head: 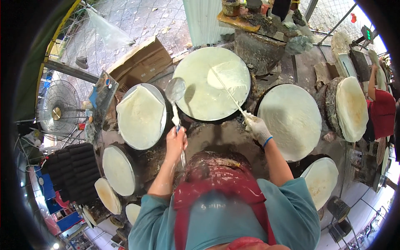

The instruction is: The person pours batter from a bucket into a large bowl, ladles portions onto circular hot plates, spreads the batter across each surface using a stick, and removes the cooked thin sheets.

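My bare left hand [176, 140] grips the handle of a large metal ladle [176, 89]. Its broad bowl hangs by the left rim of the middle round griddle [212, 106], and pale batter coats the lower shaft. A knitted white glove with a blue cuff covers my right hand [257, 126], which is closed around a long thin stick [225, 87] smeared with batter. The stick reaches over a paler patch of batter [231, 75] on the middle griddle; whether its tip touches cannot be told.
Thin round sheets lie on the left griddle [142, 118] and right griddle [289, 122]. Stacked flat sheets [352, 109] stand farther right, near a person in red [382, 104]. At left are a fan [56, 109] and cardboard box [140, 62]. A dark metal drum [257, 50] stands behind.
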The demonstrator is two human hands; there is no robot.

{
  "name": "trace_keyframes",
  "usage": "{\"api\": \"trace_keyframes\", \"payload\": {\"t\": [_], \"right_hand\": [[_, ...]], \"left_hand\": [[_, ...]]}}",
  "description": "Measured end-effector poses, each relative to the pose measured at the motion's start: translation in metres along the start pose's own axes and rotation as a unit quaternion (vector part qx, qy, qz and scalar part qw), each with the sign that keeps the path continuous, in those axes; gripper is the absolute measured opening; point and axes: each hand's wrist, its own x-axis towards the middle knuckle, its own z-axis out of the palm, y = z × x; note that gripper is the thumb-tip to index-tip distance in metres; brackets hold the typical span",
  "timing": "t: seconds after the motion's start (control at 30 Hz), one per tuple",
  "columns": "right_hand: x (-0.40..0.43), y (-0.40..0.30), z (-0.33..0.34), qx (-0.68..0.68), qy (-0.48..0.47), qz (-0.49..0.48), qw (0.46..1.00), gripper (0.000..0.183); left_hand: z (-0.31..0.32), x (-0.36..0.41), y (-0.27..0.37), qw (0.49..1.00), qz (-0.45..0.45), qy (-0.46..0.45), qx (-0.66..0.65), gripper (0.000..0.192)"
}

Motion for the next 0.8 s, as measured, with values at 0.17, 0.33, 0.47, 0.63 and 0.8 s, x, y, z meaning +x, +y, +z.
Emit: {"api": "trace_keyframes", "payload": {"t": [0.17, 0.33, 0.47, 0.63, 0.8], "right_hand": [[-0.021, -0.035, 0.000, -0.074, 0.007, -0.021, 0.997, 0.029], [-0.050, 0.013, 0.011, -0.127, 0.043, -0.123, 0.983, 0.034], [-0.071, 0.056, 0.054, 0.001, 0.132, -0.103, 0.986, 0.033], [-0.059, 0.050, 0.149, 0.176, 0.092, -0.083, 0.977, 0.024], [-0.065, 0.048, 0.152, 0.149, 0.136, -0.056, 0.978, 0.020]], "left_hand": [[0.022, 0.099, 0.029, 0.995, 0.015, -0.086, 0.039, 0.017], [0.046, 0.184, 0.030, 0.987, -0.008, -0.162, 0.010, 0.015], [0.048, 0.176, 0.022, 0.975, -0.057, -0.211, 0.043, 0.014], [0.025, 0.125, 0.013, 0.960, -0.186, -0.194, -0.077, 0.011], [0.000, 0.115, 0.004, 0.940, -0.238, -0.186, -0.160, 0.011]]}}
